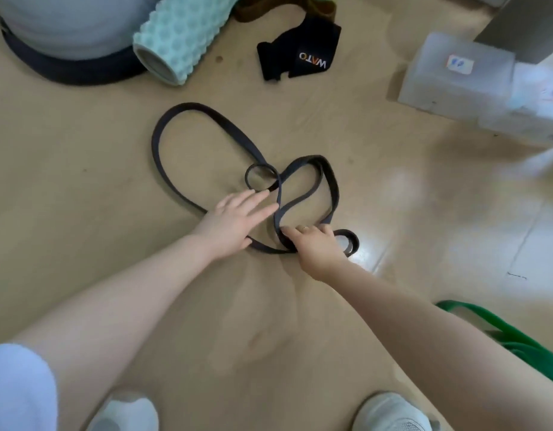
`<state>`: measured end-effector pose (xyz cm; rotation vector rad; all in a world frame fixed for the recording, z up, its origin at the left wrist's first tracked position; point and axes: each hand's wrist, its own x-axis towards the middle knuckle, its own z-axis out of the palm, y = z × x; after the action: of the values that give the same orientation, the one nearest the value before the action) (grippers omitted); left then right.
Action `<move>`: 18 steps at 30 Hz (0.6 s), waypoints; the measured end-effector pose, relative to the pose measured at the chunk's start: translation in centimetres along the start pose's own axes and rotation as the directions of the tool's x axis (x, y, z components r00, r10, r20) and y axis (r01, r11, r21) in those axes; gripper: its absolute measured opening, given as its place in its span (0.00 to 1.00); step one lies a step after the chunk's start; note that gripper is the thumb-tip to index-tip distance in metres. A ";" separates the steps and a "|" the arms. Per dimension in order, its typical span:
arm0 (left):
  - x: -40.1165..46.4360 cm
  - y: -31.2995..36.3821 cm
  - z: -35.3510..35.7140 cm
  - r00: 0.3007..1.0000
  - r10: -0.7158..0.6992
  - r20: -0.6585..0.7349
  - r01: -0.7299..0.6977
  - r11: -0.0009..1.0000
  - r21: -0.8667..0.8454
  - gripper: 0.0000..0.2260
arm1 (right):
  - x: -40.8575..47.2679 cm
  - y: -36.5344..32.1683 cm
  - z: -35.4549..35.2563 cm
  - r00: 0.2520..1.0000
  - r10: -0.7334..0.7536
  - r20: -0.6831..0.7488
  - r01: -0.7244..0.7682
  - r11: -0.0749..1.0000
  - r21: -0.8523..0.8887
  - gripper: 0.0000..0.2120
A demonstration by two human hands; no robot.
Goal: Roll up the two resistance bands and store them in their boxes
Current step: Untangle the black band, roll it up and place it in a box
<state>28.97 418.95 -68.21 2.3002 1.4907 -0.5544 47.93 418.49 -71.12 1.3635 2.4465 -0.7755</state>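
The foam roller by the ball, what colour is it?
Mint green foam roller, knobbly surface; head view.

left hand (237, 219): flat, fingers spread, palm down, forearm outstretched
right hand (312, 245): fingers curled in a pinch, arm extended

Ahead of me on the tan floor (82, 169) lie a mint foam roller (175, 35), a grey exercise ball (60, 20), and a black WATO pouch (303, 52); my white shoes (390, 412) show below.

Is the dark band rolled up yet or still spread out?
Spread out: the dark band lies in loose loops on the floor, only its end by the right hand curled.
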 end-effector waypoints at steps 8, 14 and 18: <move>0.9 0.6 0.9 0.815 0.481 -0.323 -0.478 0.873 0.096 0.08 | -3.8 -1.1 0.2 0.930 0.333 -0.156 -0.297 0.930 0.218 0.18; -3.7 -5.7 1.5 0.851 0.347 -0.394 -0.377 0.926 -0.001 0.13 | -5.2 -3.8 0.2 0.826 0.554 0.103 -0.530 0.702 0.475 0.31; -6.8 -9.9 3.8 0.949 0.239 -0.204 -0.226 0.970 0.084 0.13 | -5.1 -8.1 2.9 0.883 0.445 0.147 -0.445 0.697 0.562 0.23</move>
<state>16.81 415.64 -68.81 2.6052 1.2776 -0.2982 43.73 409.73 -68.60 2.0568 1.7775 -1.4511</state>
